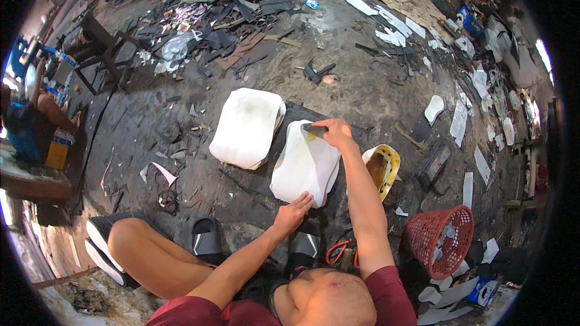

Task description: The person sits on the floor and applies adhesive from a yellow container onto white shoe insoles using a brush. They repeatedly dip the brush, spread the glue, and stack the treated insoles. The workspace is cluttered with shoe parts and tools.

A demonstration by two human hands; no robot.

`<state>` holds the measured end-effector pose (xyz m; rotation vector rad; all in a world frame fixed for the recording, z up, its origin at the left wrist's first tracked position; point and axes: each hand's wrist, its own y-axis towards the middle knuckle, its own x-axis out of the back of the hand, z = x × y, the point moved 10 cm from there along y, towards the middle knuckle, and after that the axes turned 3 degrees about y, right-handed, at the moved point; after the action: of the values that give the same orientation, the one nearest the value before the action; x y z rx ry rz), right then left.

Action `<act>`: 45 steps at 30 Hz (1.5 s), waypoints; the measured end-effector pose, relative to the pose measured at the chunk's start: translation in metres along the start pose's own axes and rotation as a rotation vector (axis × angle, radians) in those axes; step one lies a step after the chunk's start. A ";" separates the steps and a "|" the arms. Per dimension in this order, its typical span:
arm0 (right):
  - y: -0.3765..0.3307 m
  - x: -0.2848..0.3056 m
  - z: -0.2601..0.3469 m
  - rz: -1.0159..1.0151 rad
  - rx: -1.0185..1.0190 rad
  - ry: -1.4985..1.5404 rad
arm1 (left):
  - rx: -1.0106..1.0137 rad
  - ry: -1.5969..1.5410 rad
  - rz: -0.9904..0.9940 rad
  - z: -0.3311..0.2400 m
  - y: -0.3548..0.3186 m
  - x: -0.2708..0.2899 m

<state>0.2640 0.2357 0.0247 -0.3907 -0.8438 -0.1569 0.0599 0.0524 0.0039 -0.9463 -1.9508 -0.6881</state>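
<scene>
A stack of white sheets (305, 163) with rounded corners lies on a dark board in front of me. My left hand (296, 208) rests with its fingers laid flat on the near edge of the stack. At the far edge, my right hand (336, 131) grips a small dark flat spreader (312, 127), its blade against the top sheet. A yellowish smear shows beside the blade. Left of it is a second, thicker stack of white sheets (246, 125). Just right of my right forearm stands a cut-open container (386, 169) with brownish-yellow glue coating its inside.
Orange-handled scissors (337, 253) lie near my feet. A red plastic basket (444, 238) with scraps tilts at the right. White offcuts (356, 2) and dark scraps (244, 51) litter the floor. At the far left, another person (48, 111) sits by a wooden bench (36, 187).
</scene>
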 end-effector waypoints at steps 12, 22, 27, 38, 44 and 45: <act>-0.061 0.046 -0.024 0.130 0.148 -0.506 | -0.078 -0.033 -0.031 0.000 0.003 0.009; -0.086 0.040 -0.021 -0.068 0.032 -0.390 | 0.001 -0.067 -0.076 0.009 0.018 0.025; -0.064 0.057 -0.009 -0.250 0.060 -0.306 | 0.071 -0.146 -0.136 0.014 0.026 0.030; -0.208 -0.052 0.006 0.153 0.310 -0.357 | 0.420 -0.218 -0.501 0.057 -0.015 0.086; -0.198 0.021 0.034 -0.083 0.238 0.036 | 0.412 -0.282 -0.352 0.050 -0.011 0.070; -0.182 0.040 0.032 -0.154 0.222 0.096 | 0.373 -0.258 -0.266 0.038 -0.011 0.060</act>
<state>0.2153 0.0820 0.1239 -0.1091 -0.7874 -0.2202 0.0123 0.0962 0.0356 -0.5728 -2.3569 -0.3353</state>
